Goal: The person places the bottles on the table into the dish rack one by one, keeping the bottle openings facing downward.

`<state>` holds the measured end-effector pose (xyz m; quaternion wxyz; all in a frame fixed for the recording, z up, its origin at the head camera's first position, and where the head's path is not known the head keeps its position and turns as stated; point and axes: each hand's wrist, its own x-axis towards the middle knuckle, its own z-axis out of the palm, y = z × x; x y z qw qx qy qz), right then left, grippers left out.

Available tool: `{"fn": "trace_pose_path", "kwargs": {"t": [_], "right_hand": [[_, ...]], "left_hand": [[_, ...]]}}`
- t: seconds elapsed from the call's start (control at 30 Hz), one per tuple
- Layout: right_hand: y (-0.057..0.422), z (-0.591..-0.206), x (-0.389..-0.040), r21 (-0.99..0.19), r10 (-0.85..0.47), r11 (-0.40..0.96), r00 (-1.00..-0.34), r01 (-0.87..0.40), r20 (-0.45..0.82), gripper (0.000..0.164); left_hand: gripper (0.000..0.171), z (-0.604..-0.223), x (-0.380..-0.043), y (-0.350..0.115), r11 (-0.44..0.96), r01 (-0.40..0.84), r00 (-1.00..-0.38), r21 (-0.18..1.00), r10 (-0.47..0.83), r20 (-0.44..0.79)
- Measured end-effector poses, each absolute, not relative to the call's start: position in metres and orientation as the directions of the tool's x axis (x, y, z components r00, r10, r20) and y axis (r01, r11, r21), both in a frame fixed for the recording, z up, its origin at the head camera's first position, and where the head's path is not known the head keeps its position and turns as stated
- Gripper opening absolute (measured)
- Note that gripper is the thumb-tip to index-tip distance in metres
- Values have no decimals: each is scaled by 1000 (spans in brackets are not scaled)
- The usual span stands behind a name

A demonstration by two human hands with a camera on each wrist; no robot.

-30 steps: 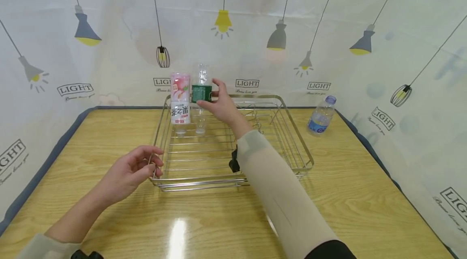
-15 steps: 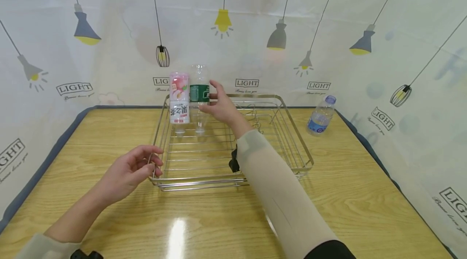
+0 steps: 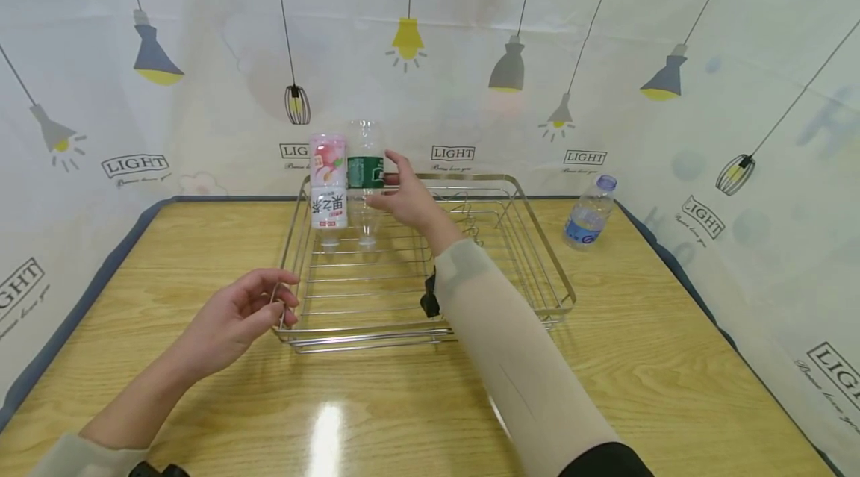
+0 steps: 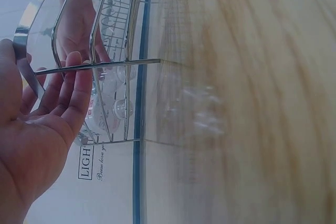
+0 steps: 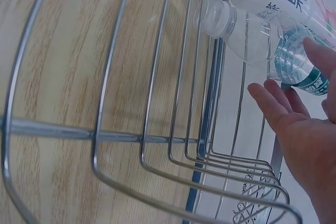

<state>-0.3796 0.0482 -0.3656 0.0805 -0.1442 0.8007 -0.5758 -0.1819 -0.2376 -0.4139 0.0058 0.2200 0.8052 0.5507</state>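
Where the green bottle (image 3: 366, 172) now stands straighter, neck-down beside the pink bottle (image 3: 328, 182) in the rack (image 3: 369, 329), we list the right hand (image 3: 410, 199) loosened, fingers parted, contact uncertain; the left hand (image 3: 235, 319) gripping the rack; both bottles seemingly placed.

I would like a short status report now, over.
Left hand holds wire rack. Right hand at green-label bottle, neck down in rack. Pink bottle close alongside, may hinder.

left fingers (image 4: 77, 98) curled, right fingers (image 5: 269, 104) parted
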Motion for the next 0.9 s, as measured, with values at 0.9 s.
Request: {"fn": "trace_pose_path", "kwargs": {"t": [0.9], "right_hand": [[51,-349,-377,-954,-164,88,-949,-286,269,61]], "left_hand": [[34,-415,-182,-238,296,337,-908,894,355,224]]}}
